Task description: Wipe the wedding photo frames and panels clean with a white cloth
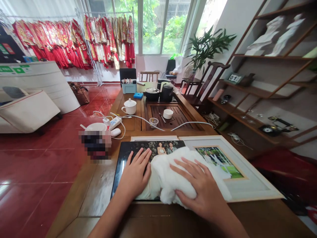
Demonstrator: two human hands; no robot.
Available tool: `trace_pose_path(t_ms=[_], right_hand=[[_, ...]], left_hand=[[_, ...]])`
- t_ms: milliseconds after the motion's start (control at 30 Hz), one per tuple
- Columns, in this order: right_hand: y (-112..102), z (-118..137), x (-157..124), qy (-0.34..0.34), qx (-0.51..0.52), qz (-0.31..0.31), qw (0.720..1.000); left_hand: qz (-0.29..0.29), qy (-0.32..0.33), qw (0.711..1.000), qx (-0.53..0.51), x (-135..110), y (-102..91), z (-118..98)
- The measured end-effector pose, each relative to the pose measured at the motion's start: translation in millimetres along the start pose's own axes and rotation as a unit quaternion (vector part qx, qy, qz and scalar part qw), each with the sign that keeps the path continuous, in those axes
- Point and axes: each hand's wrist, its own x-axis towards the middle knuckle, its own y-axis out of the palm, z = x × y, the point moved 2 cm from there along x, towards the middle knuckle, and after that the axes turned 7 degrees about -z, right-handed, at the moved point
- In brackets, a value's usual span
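My right hand (198, 186) lies on a bunched white fluffy cloth (170, 172), its fingers spread over the top and pressing down. My left hand (135, 173) rests beside the cloth on a glossy black-framed wedding photo (158, 150), with its fingers apart and nothing in them. The cloth covers the lower part of that photo. To the right, a second wedding photo in a wide pale wooden frame (255, 178) lies on the wooden table (96, 195), partly under the cloth's edge.
Farther along the table stand a dark tea tray (173, 115), a black kettle (166, 93), a white lidded cup (130, 106) and a power strip (115, 123) with white cables. A pixelated patch (96, 143) hides something at the table's left edge. Wooden shelves (257, 86) stand right; red tiled floor (32, 158) lies left.
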Motion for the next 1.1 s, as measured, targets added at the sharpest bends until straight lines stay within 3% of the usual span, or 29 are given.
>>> trace_pose_path(t_ms=[167, 467, 567, 867, 1100], right_hand=[[-1, 0, -1, 0.002, 0.001, 0.001, 1.0], [20, -27, 55, 0.039, 0.018, -0.018, 0.999], [19, -24, 50, 0.038, 0.017, -0.017, 0.999], [-1, 4, -5, 0.011, -0.007, -0.006, 1.0], [9, -13, 19, 0.027, 0.008, -0.01, 1.0]], left_hand=[[-0.001, 0.009, 1.0, -0.005, -1, 0.2, 1], [-0.001, 0.007, 1.0, 0.003, -1, 1.0, 1], [-0.002, -0.001, 1.0, 0.009, -1, 0.6, -1], [0.007, -0.004, 1.0, 0.004, -1, -0.2, 0], [0.007, -0.001, 1.0, -0.001, -3, 3.1, 2]])
